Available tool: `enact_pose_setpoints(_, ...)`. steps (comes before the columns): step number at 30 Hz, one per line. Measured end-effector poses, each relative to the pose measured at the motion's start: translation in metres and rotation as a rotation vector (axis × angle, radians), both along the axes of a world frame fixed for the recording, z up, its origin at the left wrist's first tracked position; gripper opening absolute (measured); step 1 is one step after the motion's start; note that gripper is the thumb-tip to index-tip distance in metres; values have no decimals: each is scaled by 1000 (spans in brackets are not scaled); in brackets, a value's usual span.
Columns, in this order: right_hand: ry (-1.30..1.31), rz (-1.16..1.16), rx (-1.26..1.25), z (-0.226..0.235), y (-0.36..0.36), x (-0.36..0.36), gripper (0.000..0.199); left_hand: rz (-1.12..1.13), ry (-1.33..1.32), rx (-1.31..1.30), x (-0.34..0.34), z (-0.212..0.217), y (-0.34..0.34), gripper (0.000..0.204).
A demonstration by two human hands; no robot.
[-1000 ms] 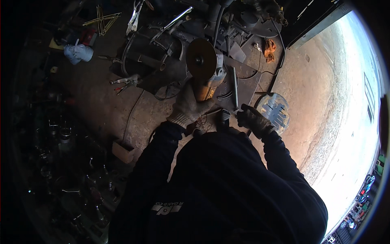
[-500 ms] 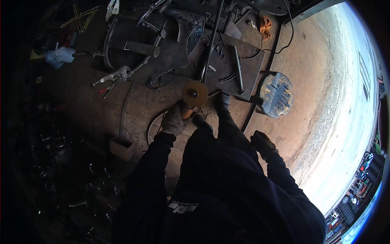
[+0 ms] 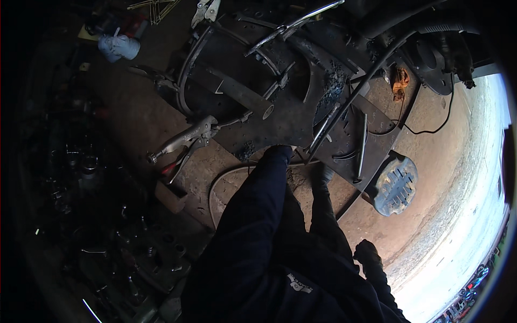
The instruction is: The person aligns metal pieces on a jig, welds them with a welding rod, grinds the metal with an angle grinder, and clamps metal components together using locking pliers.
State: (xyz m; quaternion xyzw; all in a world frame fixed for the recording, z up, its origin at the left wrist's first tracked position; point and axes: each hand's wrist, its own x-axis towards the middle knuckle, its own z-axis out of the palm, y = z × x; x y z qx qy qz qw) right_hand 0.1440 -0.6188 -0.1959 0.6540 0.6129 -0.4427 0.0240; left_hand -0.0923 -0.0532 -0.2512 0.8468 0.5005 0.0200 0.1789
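Note:
My left arm (image 3: 257, 188) reaches forward in a dark sleeve to the near edge of the dark steel plate (image 3: 293, 126). The left hand is hidden at the sleeve's end, so its fingers and anything in them do not show. Low on the right, my gloved right hand (image 3: 368, 252) hangs beside my leg, curled into a fist with nothing visible in it. On the plate rests a curved metal frame (image 3: 187, 67), with locking pliers (image 3: 188, 139) gripping its near end. A metal tube (image 3: 237, 90) lies across the frame.
A long dark hose (image 3: 353, 96) crosses the plate near a thin metal rod (image 3: 362, 145). To the right stands a worn, slotted seat (image 3: 397, 185). Tools and parts crowd the dark left side. A loose cable (image 3: 433, 131) trails on the floor, and a cable loop (image 3: 215, 185) curves beside my legs.
My left arm has swung forward and right to the plate; the angle grinder seen in that hand earlier is out of sight. The view has shifted left. My right hand stays closed and low.

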Motion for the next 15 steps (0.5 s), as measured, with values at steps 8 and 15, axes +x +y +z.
enact_pose_setpoints(8,598,-949,-347,-5,29,12,22,3,40,-104,10,2,-5,70)
enact_pose_setpoints(15,631,-1296,-560,14,96,17,20,29,53,-160,8,4,-15,71)
